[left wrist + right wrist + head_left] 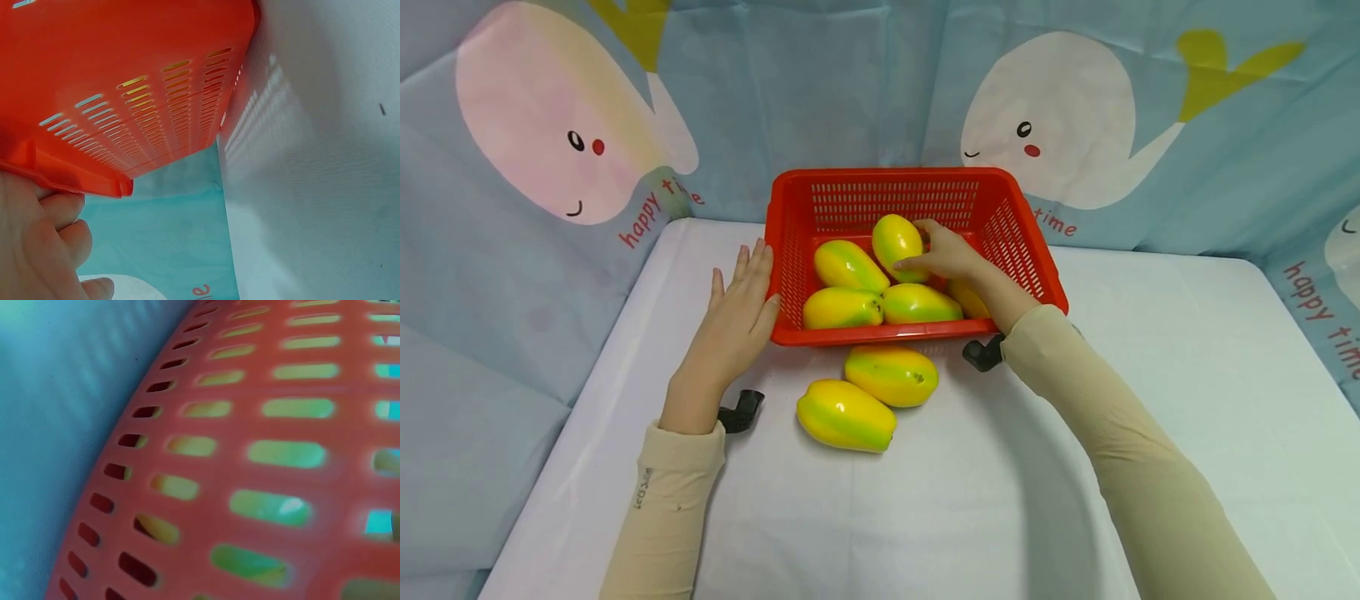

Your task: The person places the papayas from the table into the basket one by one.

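Observation:
A red plastic basket (917, 332) with slotted walls holds several yellow-green papayas (921, 303). Inside it, my right hand (951, 252) grips one papaya (896, 242) from its right side, thumb toward the front and fingers behind. My left hand (737, 312) lies against the basket's left rim with its fingers extended; the left wrist view shows this hand (47, 240) right under the rim. In the right wrist view the slotted basket wall (206, 431) fills most of the picture, with yellow-green fruit behind the slots and the right hand hidden.
Two more papayas, a rear one (891, 377) and a front one (846, 415), lie on the white table (925, 517) before the basket. Black wrist-camera mounts (742, 411) show at both wrists. A blue cloth with whale prints (850, 83) hangs behind the table.

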`<state>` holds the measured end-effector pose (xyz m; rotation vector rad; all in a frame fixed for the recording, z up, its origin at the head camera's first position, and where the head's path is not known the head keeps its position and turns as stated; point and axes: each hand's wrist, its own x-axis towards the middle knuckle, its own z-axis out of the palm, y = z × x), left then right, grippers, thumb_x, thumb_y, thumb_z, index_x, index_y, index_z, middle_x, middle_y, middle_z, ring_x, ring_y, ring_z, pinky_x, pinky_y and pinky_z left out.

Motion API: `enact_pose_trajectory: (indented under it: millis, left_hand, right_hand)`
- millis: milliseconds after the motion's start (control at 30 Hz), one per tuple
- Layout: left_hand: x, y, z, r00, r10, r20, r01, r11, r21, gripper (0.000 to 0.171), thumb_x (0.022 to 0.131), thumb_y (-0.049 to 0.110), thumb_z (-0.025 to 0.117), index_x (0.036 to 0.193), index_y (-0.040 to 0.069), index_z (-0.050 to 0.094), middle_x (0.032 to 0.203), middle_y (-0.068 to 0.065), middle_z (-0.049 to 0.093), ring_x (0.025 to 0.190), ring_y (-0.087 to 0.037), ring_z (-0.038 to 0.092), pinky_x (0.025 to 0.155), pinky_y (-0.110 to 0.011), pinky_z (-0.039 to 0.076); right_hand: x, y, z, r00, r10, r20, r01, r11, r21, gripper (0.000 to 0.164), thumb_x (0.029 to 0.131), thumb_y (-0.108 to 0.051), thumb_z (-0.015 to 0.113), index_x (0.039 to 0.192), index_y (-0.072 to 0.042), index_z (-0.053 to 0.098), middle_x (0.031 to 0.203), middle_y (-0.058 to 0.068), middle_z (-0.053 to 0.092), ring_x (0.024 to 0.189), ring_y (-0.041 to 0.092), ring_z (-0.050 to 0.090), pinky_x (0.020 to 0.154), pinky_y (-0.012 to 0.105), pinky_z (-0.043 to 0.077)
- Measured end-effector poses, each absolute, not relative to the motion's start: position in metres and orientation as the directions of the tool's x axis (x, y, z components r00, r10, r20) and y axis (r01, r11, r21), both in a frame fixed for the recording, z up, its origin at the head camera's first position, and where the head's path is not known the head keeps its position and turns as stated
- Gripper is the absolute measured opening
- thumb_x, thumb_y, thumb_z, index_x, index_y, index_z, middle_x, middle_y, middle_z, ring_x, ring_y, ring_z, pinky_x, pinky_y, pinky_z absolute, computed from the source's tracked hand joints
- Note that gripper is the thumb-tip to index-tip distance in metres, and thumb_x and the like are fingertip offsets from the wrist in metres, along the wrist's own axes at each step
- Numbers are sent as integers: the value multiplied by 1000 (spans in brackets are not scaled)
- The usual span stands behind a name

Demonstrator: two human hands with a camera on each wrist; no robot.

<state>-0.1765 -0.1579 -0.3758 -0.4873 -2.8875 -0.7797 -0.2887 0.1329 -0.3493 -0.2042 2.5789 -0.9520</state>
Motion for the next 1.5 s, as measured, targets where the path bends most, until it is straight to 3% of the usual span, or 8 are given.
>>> enact_pose_trajectory:
  millis: [333, 800, 1367, 1500]
  left_hand:
    - [-176, -157, -377, -943, 271, 195, 332, 817, 472, 61, 100, 27, 32, 151, 5, 8, 158, -7, 5, 144, -23, -3, 111, -54, -6]
    - [-177, -157, -378, -941, 274, 198, 337, 818, 466, 62, 100, 28, 32, 152, 7, 6, 158, -5, 3, 144, -21, -4, 111, -55, -5]
    - [-177, -158, -375, -945, 271, 183, 326, 815, 478, 60, 100, 26, 31, 152, 6, 7, 158, -6, 4, 144, -23, -4, 111, -53, -7]
    - [-177, -158, -375, -942, 274, 191, 334, 813, 476, 60, 100, 26, 30, 152, 5, 7, 158, -6, 4, 144, -22, -3, 111, -54, -6]
  right_hand:
    - [-288, 137, -346, -916, -291, -278, -3, 696, -718, 71, 84, -22, 71, 143, -5, 34, 138, 13, 46, 124, 26, 45, 102, 38, 39]
    - [-282, 147, -327, -923, -311, -226, 13, 563, -827, 59, 87, -18, 66, 138, 0, 43, 136, 15, 48, 124, 26, 46, 102, 40, 39]
    - [-245, 163, -307, -926, -344, -159, 7, 404, -915, 52, 88, -18, 65, 135, -5, 48, 133, 14, 52, 118, 21, 52, 103, 44, 38]
    - [-234, 169, -306, -926, -353, -134, -18, 396, -918, 50, 88, -18, 65, 134, -7, 49, 132, 14, 53, 117, 20, 53, 100, 40, 41]
